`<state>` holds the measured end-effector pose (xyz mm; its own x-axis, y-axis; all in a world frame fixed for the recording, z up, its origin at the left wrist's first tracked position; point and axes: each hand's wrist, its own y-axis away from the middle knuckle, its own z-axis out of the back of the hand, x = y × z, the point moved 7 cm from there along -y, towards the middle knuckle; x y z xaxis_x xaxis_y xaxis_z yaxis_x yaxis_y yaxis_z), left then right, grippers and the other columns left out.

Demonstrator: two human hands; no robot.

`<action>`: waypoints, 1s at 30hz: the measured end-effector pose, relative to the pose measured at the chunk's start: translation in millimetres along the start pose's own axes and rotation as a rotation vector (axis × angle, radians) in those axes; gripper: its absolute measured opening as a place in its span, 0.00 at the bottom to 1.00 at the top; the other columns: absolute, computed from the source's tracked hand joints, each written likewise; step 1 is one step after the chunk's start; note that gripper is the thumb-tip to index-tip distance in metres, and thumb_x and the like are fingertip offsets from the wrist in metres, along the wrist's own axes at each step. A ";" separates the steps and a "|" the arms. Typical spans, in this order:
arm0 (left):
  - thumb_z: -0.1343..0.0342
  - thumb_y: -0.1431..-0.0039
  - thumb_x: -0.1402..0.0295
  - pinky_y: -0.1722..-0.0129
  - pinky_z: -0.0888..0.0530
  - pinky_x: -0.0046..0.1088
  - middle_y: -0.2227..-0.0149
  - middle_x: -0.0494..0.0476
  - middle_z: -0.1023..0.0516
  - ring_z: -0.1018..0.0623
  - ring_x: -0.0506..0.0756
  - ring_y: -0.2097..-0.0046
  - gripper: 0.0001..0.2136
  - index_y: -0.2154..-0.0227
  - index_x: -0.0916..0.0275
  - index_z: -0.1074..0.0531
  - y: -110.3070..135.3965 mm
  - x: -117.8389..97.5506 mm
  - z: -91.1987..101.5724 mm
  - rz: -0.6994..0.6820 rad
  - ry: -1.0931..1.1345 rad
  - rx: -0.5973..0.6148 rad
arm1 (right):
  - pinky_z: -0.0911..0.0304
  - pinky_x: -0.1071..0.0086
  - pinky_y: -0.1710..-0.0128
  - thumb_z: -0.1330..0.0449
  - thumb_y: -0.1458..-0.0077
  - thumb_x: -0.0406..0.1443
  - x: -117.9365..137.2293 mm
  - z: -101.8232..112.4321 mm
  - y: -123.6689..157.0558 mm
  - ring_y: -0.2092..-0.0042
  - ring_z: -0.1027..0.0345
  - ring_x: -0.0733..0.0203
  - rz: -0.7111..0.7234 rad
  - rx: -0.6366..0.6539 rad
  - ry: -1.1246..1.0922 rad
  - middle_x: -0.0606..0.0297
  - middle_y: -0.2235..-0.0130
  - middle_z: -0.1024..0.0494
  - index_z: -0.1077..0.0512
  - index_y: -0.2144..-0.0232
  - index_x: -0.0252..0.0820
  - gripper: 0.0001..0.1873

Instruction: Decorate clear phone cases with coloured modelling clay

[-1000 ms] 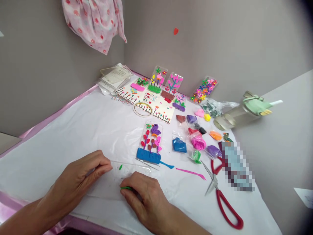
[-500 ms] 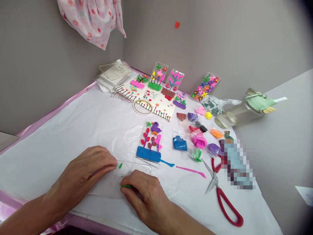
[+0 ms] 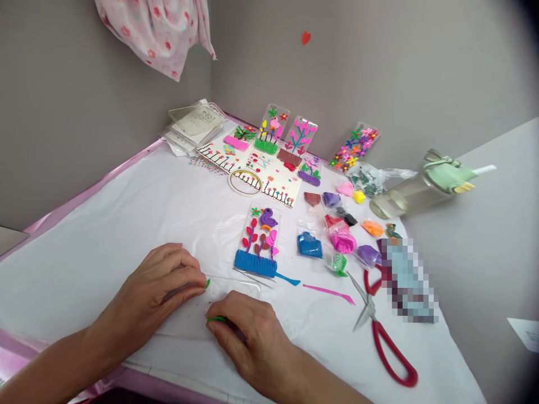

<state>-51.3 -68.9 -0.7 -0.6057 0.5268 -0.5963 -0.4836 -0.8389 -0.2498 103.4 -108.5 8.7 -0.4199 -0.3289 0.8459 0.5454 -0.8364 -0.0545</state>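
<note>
Head view: left hand (image 3: 168, 280) at 8 o'clock, fingertips nearly together at small green piece (image 3: 208, 284), firmness of hold impossible to tell; right hand (image 3: 248, 331) at 6 o'clock, thumb and forefinger closed on green strip (image 3: 217, 318); clear panel (image 3: 189, 314) beneath; decorated panel (image 3: 257, 247) at 12 o'clock from right hand. Judged step: fingertip pick-up of small green piece; judged next need: light, precise pinch.

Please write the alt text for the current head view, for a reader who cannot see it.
The right hand holds a green strip; the left hand is at a small green piece, over clear plastic on a white-covered table. Beyond lies a case with a purple bird, open scissors to its right.
</note>
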 end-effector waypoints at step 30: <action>0.50 0.34 0.76 0.34 0.41 0.37 0.63 0.46 0.24 0.25 0.51 0.57 0.13 0.52 0.52 0.31 6.1 -59.4 2.4 -0.163 0.112 -0.061 | 0.38 0.75 0.72 0.29 0.48 0.46 -20.7 -3.6 -0.3 0.75 0.34 0.70 -0.472 -0.097 -0.965 0.68 0.75 0.24 0.24 0.68 0.37 0.17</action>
<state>-19.8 -104.9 35.0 -0.4465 0.6408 -0.6245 -0.5283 -0.7521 -0.3940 109.3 -102.9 -10.7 0.2000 0.4847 0.8515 0.4004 -0.8336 0.3804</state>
